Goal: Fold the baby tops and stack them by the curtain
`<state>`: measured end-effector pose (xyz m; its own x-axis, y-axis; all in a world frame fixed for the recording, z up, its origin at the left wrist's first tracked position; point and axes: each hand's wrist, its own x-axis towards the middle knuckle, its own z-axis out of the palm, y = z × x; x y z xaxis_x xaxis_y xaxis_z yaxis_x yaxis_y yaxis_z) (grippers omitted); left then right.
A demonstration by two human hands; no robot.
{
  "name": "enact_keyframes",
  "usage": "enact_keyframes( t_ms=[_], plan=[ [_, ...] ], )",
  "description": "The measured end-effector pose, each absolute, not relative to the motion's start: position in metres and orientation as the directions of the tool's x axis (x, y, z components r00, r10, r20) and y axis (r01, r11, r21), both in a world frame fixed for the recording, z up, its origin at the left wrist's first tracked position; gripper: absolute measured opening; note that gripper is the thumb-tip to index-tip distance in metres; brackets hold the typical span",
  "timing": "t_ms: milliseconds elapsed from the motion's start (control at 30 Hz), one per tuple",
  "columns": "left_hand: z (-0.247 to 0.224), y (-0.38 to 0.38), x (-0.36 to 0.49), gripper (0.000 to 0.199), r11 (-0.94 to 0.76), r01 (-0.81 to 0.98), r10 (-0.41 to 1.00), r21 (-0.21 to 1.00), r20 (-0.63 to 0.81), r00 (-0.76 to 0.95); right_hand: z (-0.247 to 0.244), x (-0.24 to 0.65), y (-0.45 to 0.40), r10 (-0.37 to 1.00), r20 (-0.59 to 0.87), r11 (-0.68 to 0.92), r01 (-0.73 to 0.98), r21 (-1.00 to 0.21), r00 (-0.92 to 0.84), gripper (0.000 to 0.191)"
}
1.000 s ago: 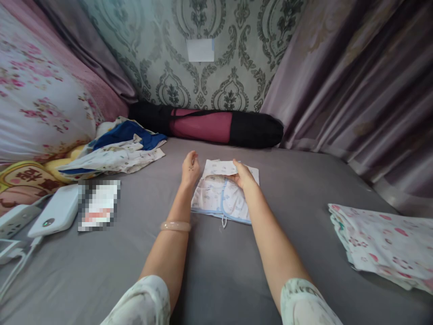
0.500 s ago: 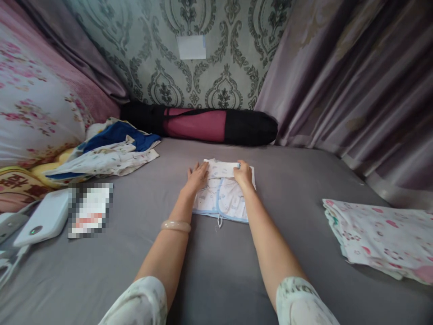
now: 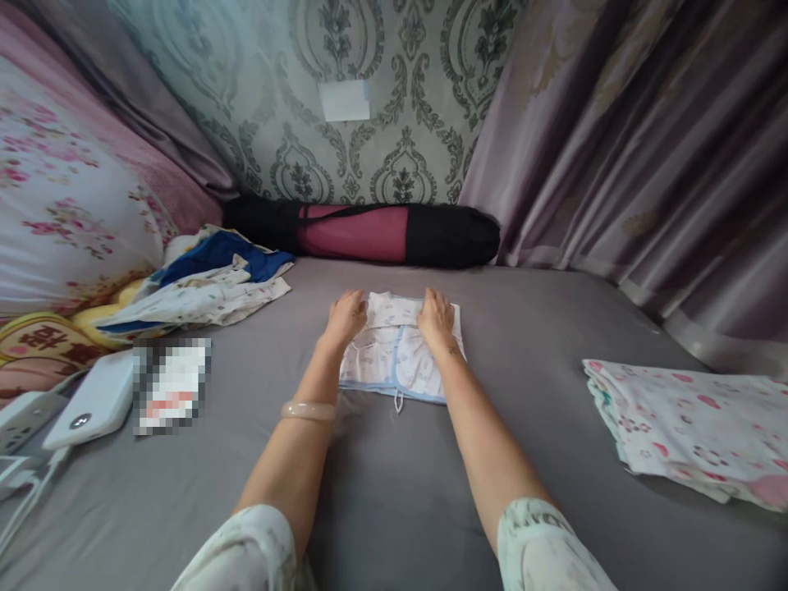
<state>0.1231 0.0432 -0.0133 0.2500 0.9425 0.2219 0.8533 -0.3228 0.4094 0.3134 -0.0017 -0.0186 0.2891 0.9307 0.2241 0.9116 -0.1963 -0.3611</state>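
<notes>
A small white garment [image 3: 375, 357] with pale prints and light blue trim lies folded on the grey sheet, its upper part turned down in a band and a white tie loop at its lower edge. My left hand [image 3: 348, 314] rests at the garment's upper left edge, fingers apart and pointing away. On the upper right part of the garment lies my right hand [image 3: 437, 314], palm down with its fingers spread a little. Neither hand has cloth gripped between its fingers.
A black and dark red roll bag [image 3: 354, 233] lies against the patterned wall. Blue and white clothes [image 3: 215, 275], a white power bank [image 3: 95, 398], a power strip [image 3: 28, 419] and a blurred packet [image 3: 176, 386] are at left. A folded printed cloth [image 3: 695, 427] lies at right.
The turned-down band now lies flatter. My right hand has let go of its right end and opened over the cloth. My left hand has shifted slightly left, to the garment's edge.
</notes>
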Motion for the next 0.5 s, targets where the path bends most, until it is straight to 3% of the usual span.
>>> enact_keyframes(
  t_ms=[200,367,500],
  plan=[
    [-0.008,0.052,0.144,0.048,-0.485,0.832,0.875,0.269,0.138,0.465,-0.030,0.288,0.000,0.987,0.157,0.015,0.959,-0.284,0.031,0.050],
    [-0.025,0.049,0.150,0.037,-0.607,0.780,0.794,0.149,0.150,0.589,-0.030,0.285,-0.002,0.994,0.105,0.057,0.955,-0.290,-0.027,0.053],
    [-0.041,0.045,0.153,0.047,-0.564,0.812,0.826,0.152,0.106,0.554,-0.034,0.288,-0.004,0.997,0.078,0.022,0.957,-0.290,0.001,0.055]
  ],
)
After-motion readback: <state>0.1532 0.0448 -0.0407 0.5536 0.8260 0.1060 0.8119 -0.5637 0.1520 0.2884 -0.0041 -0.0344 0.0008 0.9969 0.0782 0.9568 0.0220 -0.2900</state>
